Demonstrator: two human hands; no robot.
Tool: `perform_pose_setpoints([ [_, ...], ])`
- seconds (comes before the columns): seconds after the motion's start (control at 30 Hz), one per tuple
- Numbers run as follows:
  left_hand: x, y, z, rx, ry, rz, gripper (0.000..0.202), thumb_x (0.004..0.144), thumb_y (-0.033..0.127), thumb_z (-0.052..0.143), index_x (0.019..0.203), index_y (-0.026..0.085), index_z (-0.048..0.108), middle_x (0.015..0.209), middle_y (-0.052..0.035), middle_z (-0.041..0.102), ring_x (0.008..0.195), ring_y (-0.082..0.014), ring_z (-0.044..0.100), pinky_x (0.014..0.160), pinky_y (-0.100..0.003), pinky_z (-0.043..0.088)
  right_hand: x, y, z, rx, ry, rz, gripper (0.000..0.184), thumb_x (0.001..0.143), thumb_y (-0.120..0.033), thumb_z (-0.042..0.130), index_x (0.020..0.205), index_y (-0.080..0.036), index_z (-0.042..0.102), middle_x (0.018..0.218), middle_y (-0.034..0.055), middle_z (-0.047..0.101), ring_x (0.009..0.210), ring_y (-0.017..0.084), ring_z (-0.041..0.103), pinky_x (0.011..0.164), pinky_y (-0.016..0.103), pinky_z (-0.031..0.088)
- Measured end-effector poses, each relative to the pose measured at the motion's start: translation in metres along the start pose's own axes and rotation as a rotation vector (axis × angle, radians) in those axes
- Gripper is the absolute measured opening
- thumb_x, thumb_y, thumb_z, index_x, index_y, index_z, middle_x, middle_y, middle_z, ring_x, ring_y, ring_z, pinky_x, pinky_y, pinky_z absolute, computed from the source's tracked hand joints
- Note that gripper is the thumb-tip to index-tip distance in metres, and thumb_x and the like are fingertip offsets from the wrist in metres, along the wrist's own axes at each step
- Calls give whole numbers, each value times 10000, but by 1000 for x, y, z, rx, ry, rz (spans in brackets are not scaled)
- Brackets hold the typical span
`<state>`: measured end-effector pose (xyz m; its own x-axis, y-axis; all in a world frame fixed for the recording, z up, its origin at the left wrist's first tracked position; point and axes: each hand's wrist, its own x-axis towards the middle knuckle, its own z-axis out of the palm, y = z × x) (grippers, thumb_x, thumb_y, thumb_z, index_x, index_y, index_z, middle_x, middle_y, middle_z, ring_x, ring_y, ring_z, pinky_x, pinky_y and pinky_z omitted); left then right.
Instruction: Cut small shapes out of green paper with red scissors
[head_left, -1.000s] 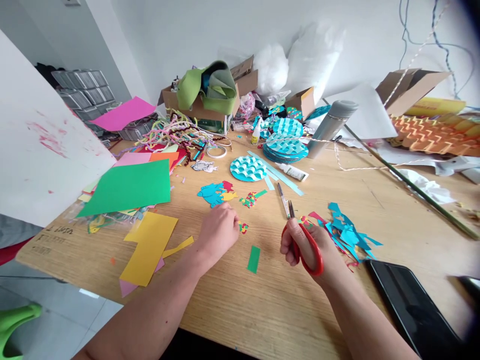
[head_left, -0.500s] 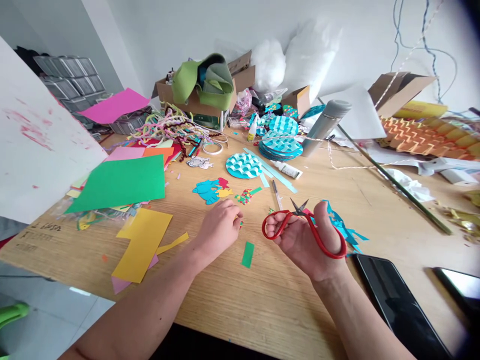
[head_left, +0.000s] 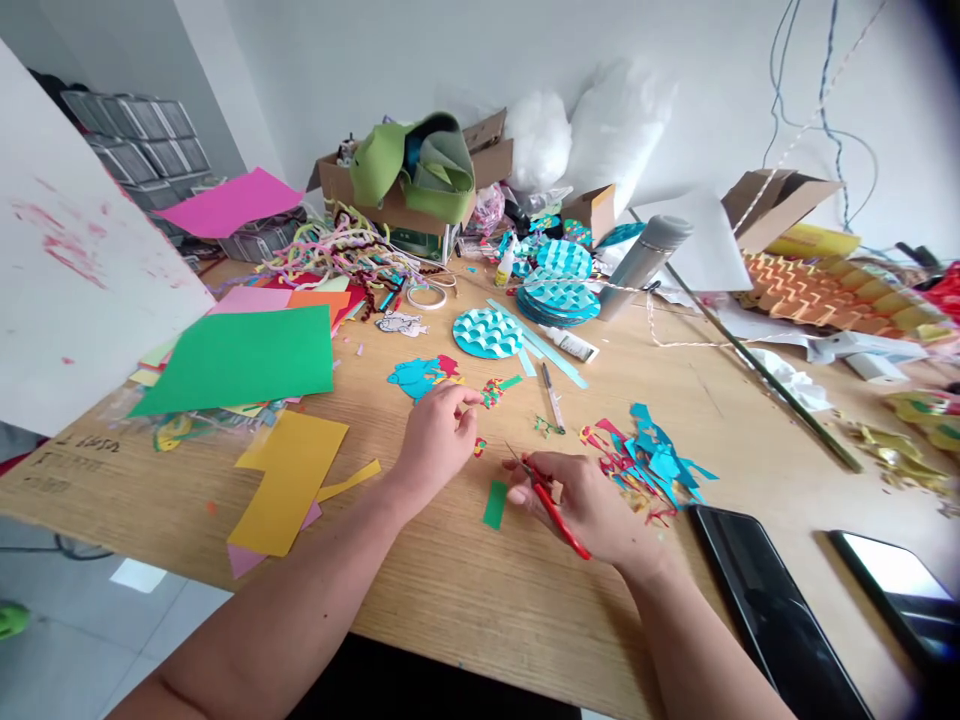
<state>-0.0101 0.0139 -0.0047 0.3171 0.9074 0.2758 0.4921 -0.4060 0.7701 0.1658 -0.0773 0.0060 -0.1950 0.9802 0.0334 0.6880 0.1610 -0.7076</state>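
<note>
My right hand (head_left: 592, 505) grips red-handled scissors (head_left: 551, 503), blades pointing up-left toward a tiny multicoloured paper scrap (head_left: 480, 446). My left hand (head_left: 435, 440) rests on the wooden table (head_left: 487, 600) with fingers curled, fingertips pinched near a yellow bit beside that scrap. A small green paper strip (head_left: 495, 504) lies between the two hands. A blue paper cut-out with red and yellow parts (head_left: 424, 375) sits just beyond the left hand.
Green (head_left: 240, 360) and yellow (head_left: 289, 480) paper sheets lie at left. Blue and red paper cuttings (head_left: 649, 462) pile right of the hands. Blue patterned discs (head_left: 487, 333), a glue tube (head_left: 570, 343), a pen (head_left: 553, 395), cluttered boxes and a dark tablet (head_left: 772, 610) surround them.
My right hand turned over and lowered the scissors toward the table, blades now pointing at the small scrap. My left hand shifted slightly forward.
</note>
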Motion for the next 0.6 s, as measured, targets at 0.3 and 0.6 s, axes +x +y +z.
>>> perform_pose_setpoints([
  [0.3,9,-15,-1,-217,206,-81,198,779,121,539,961,164,604,1048,-69,630,777,-116,574,688,-230,485,2,12,-2,-332,213,58,437,850,-519,517,554,-212,420,466,-15,483,419,108,349,458,234,268],
  [0.6,6,-11,10,-39,-33,-57,125,798,160,562,872,172,662,915,-57,704,856,-162,620,822,-303,481,6,22,-4,-307,598,119,526,849,-600,473,496,-214,420,420,-4,473,397,105,360,434,239,267],
])
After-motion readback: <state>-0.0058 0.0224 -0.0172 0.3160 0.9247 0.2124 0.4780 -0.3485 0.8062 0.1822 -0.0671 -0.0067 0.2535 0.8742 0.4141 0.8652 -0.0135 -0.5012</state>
